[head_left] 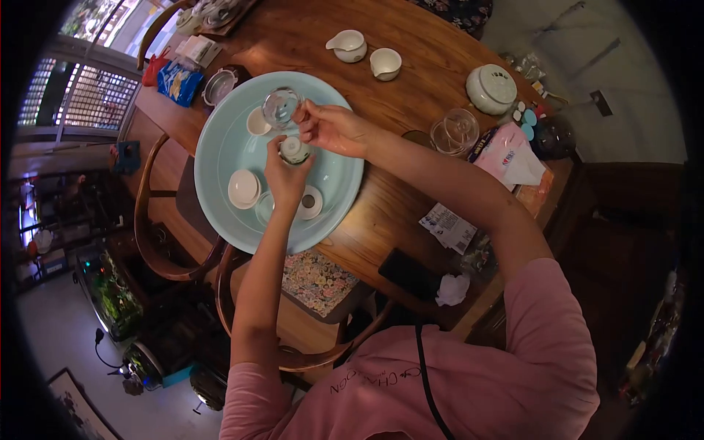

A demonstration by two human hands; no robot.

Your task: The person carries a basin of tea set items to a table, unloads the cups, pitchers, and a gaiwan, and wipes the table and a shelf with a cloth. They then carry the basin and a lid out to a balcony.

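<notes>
Over a large light-blue basin (209,183), my right hand (334,130) is closed on a clear glass cup (281,108) by its side. Just below it, my left hand (286,172) grips a small white patterned cup (294,150), its base facing up. Inside the basin, a white cup (258,122) lies behind the glass one. White dishes (244,189) rest at the basin's left, and a white ring-shaped piece (311,202) is at the lower right. Beside that ring is a clear glass piece (265,208), partly hidden by my left wrist.
The wooden table (301,44) also bears two white pitchers (350,46), a lidded white jar (491,89), a glass vessel (455,132), a tissue pack (511,155), a dark phone (408,273) and a blue packet (178,82). Wooden chairs (150,220) stand beside it.
</notes>
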